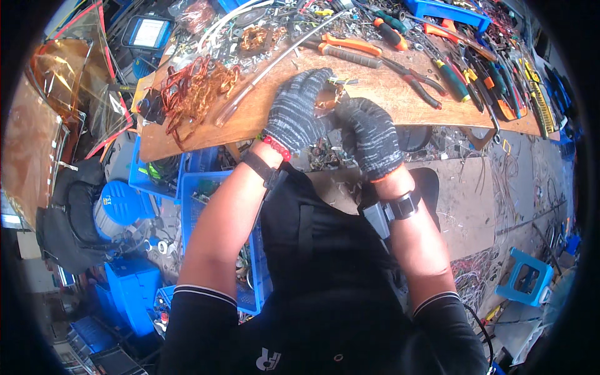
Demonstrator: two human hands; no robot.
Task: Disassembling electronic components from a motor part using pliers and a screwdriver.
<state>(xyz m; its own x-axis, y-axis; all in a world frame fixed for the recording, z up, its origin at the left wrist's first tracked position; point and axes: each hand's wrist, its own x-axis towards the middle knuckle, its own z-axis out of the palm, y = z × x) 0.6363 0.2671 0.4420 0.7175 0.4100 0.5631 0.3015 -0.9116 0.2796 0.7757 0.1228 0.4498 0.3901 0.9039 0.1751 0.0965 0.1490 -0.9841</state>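
Note:
Both my hands wear grey knit gloves and meet at the near edge of the wooden workbench [256, 112]. My left hand [299, 107] has its fingers closed on one side of a small copper-coloured part [329, 97] with thin metal ends; its exact kind is unclear. My right hand [373, 134] curls its fingers against the part's other side, fingertips partly hidden. Left of them lies a long-shafted screwdriver [232, 107] with a clear handle. Beyond the hands lie orange-and-grey handled pliers [350, 50] and cutters [417, 86] with red-and-black handles.
A tangle of copper wire [197, 94] sits at the bench's left end. Many hand tools, among them a green-handled screwdriver [452, 81], crowd the right. Metal scraps cover the back. Below stand a blue crate [195, 187] and a blue stool [525, 275].

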